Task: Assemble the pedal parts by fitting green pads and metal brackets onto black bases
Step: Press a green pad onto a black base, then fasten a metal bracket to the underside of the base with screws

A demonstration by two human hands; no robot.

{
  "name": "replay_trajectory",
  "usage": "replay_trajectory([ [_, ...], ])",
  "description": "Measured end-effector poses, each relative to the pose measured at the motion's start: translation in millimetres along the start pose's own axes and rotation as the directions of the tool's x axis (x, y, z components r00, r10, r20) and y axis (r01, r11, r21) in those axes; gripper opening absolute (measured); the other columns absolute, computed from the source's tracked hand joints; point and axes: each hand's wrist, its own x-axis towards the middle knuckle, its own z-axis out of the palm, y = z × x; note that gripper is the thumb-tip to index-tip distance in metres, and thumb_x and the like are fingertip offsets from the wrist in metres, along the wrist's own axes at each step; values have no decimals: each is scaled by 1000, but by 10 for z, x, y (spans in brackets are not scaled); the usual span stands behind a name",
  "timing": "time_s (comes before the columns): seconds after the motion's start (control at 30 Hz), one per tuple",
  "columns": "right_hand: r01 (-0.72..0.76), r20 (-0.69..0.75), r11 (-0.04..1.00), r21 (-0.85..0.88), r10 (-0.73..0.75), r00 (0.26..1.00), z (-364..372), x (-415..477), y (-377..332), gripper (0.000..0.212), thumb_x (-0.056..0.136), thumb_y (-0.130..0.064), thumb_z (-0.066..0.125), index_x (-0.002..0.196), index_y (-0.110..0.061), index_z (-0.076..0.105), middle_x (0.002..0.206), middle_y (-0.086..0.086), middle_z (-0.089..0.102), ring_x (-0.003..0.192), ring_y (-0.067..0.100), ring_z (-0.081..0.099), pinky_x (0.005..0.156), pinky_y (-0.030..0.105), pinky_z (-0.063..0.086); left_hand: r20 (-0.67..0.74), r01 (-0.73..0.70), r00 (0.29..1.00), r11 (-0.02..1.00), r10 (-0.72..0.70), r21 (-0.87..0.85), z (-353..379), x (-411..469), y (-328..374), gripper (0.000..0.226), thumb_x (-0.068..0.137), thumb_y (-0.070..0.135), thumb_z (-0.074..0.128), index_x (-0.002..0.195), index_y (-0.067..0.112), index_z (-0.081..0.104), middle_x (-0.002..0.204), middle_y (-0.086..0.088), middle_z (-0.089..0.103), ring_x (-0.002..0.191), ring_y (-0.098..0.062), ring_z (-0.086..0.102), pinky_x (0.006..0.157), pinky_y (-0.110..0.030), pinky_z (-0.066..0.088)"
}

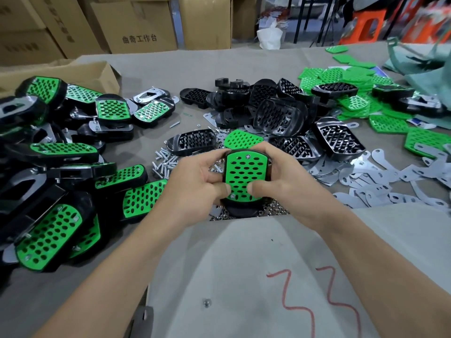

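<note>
Just above the near edge of the table [219, 67], a pedal [245, 175] is held between both hands. The left hand [195, 184] is curled round its left side and the right hand [285, 184] round its right side. Both thumbs are pressed on the near end of the green pad [236, 157], and the other fingers are wrapped behind the black base [240, 211]. The pad is seated in the base, and a screw head [248, 156] is visible at its far end, with another at its near end. The step in hand is judged to be the seating and checking of the pad on the base. Whether a bracket is fitted under this pedal cannot be told, since the underside is hidden. The next move is expected to call for the pedal to be turned over, so that bracket and nuts can be fitted or verified before it is set aside. To the left of the pedal, finished pedals [61, 191] are heaped. Beyond it, empty black bases [278, 115] are piled, with one loose pad [241, 139] just behind it. Loose screws [163, 162] lie just to its left, nuts [273, 211] beneath it, flat metal brackets [380, 176] to its right, and further green pads [353, 103] beyond those. Little room is left round the pedal by these heaps, so care is required when it is put down.
</note>
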Motion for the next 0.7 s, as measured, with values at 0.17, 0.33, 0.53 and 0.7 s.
replay_trajectory([
  [0.17,-57,120,997,45,52,991,-206,-56,-249,59,86,9,62,140,-14,56,123,17,71,116,36,68,107,50,49,26,6,1000,990,-2,-140,-116,-17,120,60,90,-21,55,137,16,61,97,-12,80,85,-28,79,65,-31,61],
  [0.33,-15,-1,995,-99,15,1000,-284,-147,-442,47,79,15,66,118,-11,70,100,15,78,88,40,74,70,51,63,14,-140,990,988,141,-57,-15,-116,254,58,87,-16,61,128,23,66,96,-2,81,88,-19,78,71,-26,59],
  [0.53,57,-148,984,-167,-82,986,-195,-601,-361,37,66,3,76,98,-13,73,88,10,79,82,28,77,76,48,63,2,-308,950,935,312,178,207,-335,255,73,67,9,71,111,66,62,93,22,78,89,-3,76,80,-33,62],
  [0.7,129,-220,782,-610,-324,920,-44,-998,-107,28,69,2,79,81,-20,68,74,-10,65,70,7,63,68,27,53,-21,-489,809,692,587,531,470,-548,-62,53,69,6,73,103,45,63,86,20,73,78,2,67,72,-18,52],
])
